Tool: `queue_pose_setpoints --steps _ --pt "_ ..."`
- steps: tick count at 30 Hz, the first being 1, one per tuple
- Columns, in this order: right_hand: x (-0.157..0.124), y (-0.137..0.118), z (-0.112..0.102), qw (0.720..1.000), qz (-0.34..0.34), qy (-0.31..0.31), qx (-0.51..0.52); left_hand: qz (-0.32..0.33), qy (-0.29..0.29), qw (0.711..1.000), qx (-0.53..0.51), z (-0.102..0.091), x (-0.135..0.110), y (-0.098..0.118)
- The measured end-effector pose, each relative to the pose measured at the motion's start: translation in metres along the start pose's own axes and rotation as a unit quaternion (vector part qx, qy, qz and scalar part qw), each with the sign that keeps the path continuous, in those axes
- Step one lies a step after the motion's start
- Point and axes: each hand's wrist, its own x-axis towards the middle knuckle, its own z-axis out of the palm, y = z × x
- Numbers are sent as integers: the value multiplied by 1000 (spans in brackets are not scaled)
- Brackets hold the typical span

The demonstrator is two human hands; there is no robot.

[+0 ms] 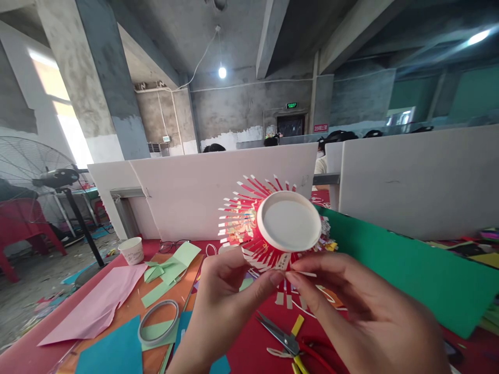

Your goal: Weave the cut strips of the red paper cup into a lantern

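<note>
A red printed paper cup (290, 221), its side cut into many thin strips that fan outward, is held up in front of me with its white base facing me. My left hand (237, 296) grips the strips at the lower left, thumb pressed near the bottom. With thumb and forefinger, my right hand (351, 306) pinches one strip at the lower right. Both sets of fingertips nearly meet below the base. Under the hands, scissors (286, 337) with red handles lie on the red tabletop (244, 343).
At left lie a roll of tape (142, 332), pink paper (95, 298), blue paper (109, 348), light green paper (175, 270) and a white paper cup (131, 251). A green sheet (405, 265) lies at right. White partition boards (187, 192) stand behind; a fan (58, 178) stands far left.
</note>
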Motion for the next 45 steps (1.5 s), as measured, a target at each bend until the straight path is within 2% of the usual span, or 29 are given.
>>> queue_pose_setpoints --steps 3,7,11,16,19,22,24,26,30,35,41,45 --pt "1 1 1 996 22 -47 77 8 -9 1000 -22 -1 1 -4" --pt "3 6 -3 988 53 -68 128 17 21 999 -26 -2 1 -8" --pt "4 10 -11 989 63 -51 122 39 42 998 21 -3 3 -10" --pt "6 7 -11 990 79 -20 117 89 72 984 139 -6 4 -9" --pt "4 5 -10 998 30 -8 53 71 91 987 111 -2 1 -7" --pt "0 3 -9 999 -38 -2 -26 -8 68 998 -12 5 -1 -4" --pt "-3 2 -9 996 -71 -2 -59 -56 59 994 -79 10 -2 -3" --pt "-5 3 -9 992 -101 -6 -80 -78 62 987 -124 14 -2 -3" --pt "-4 5 -7 989 -125 -8 -81 -84 76 979 -168 16 -2 -5" --pt "-3 7 -8 987 -143 -22 -67 -78 78 980 -167 17 -3 -5" --pt "-2 12 -12 956 -247 -33 -156 -82 108 972 -193 23 -5 -5" --pt "-2 12 -12 960 -235 -36 -147 -58 98 979 -170 22 -3 -7"
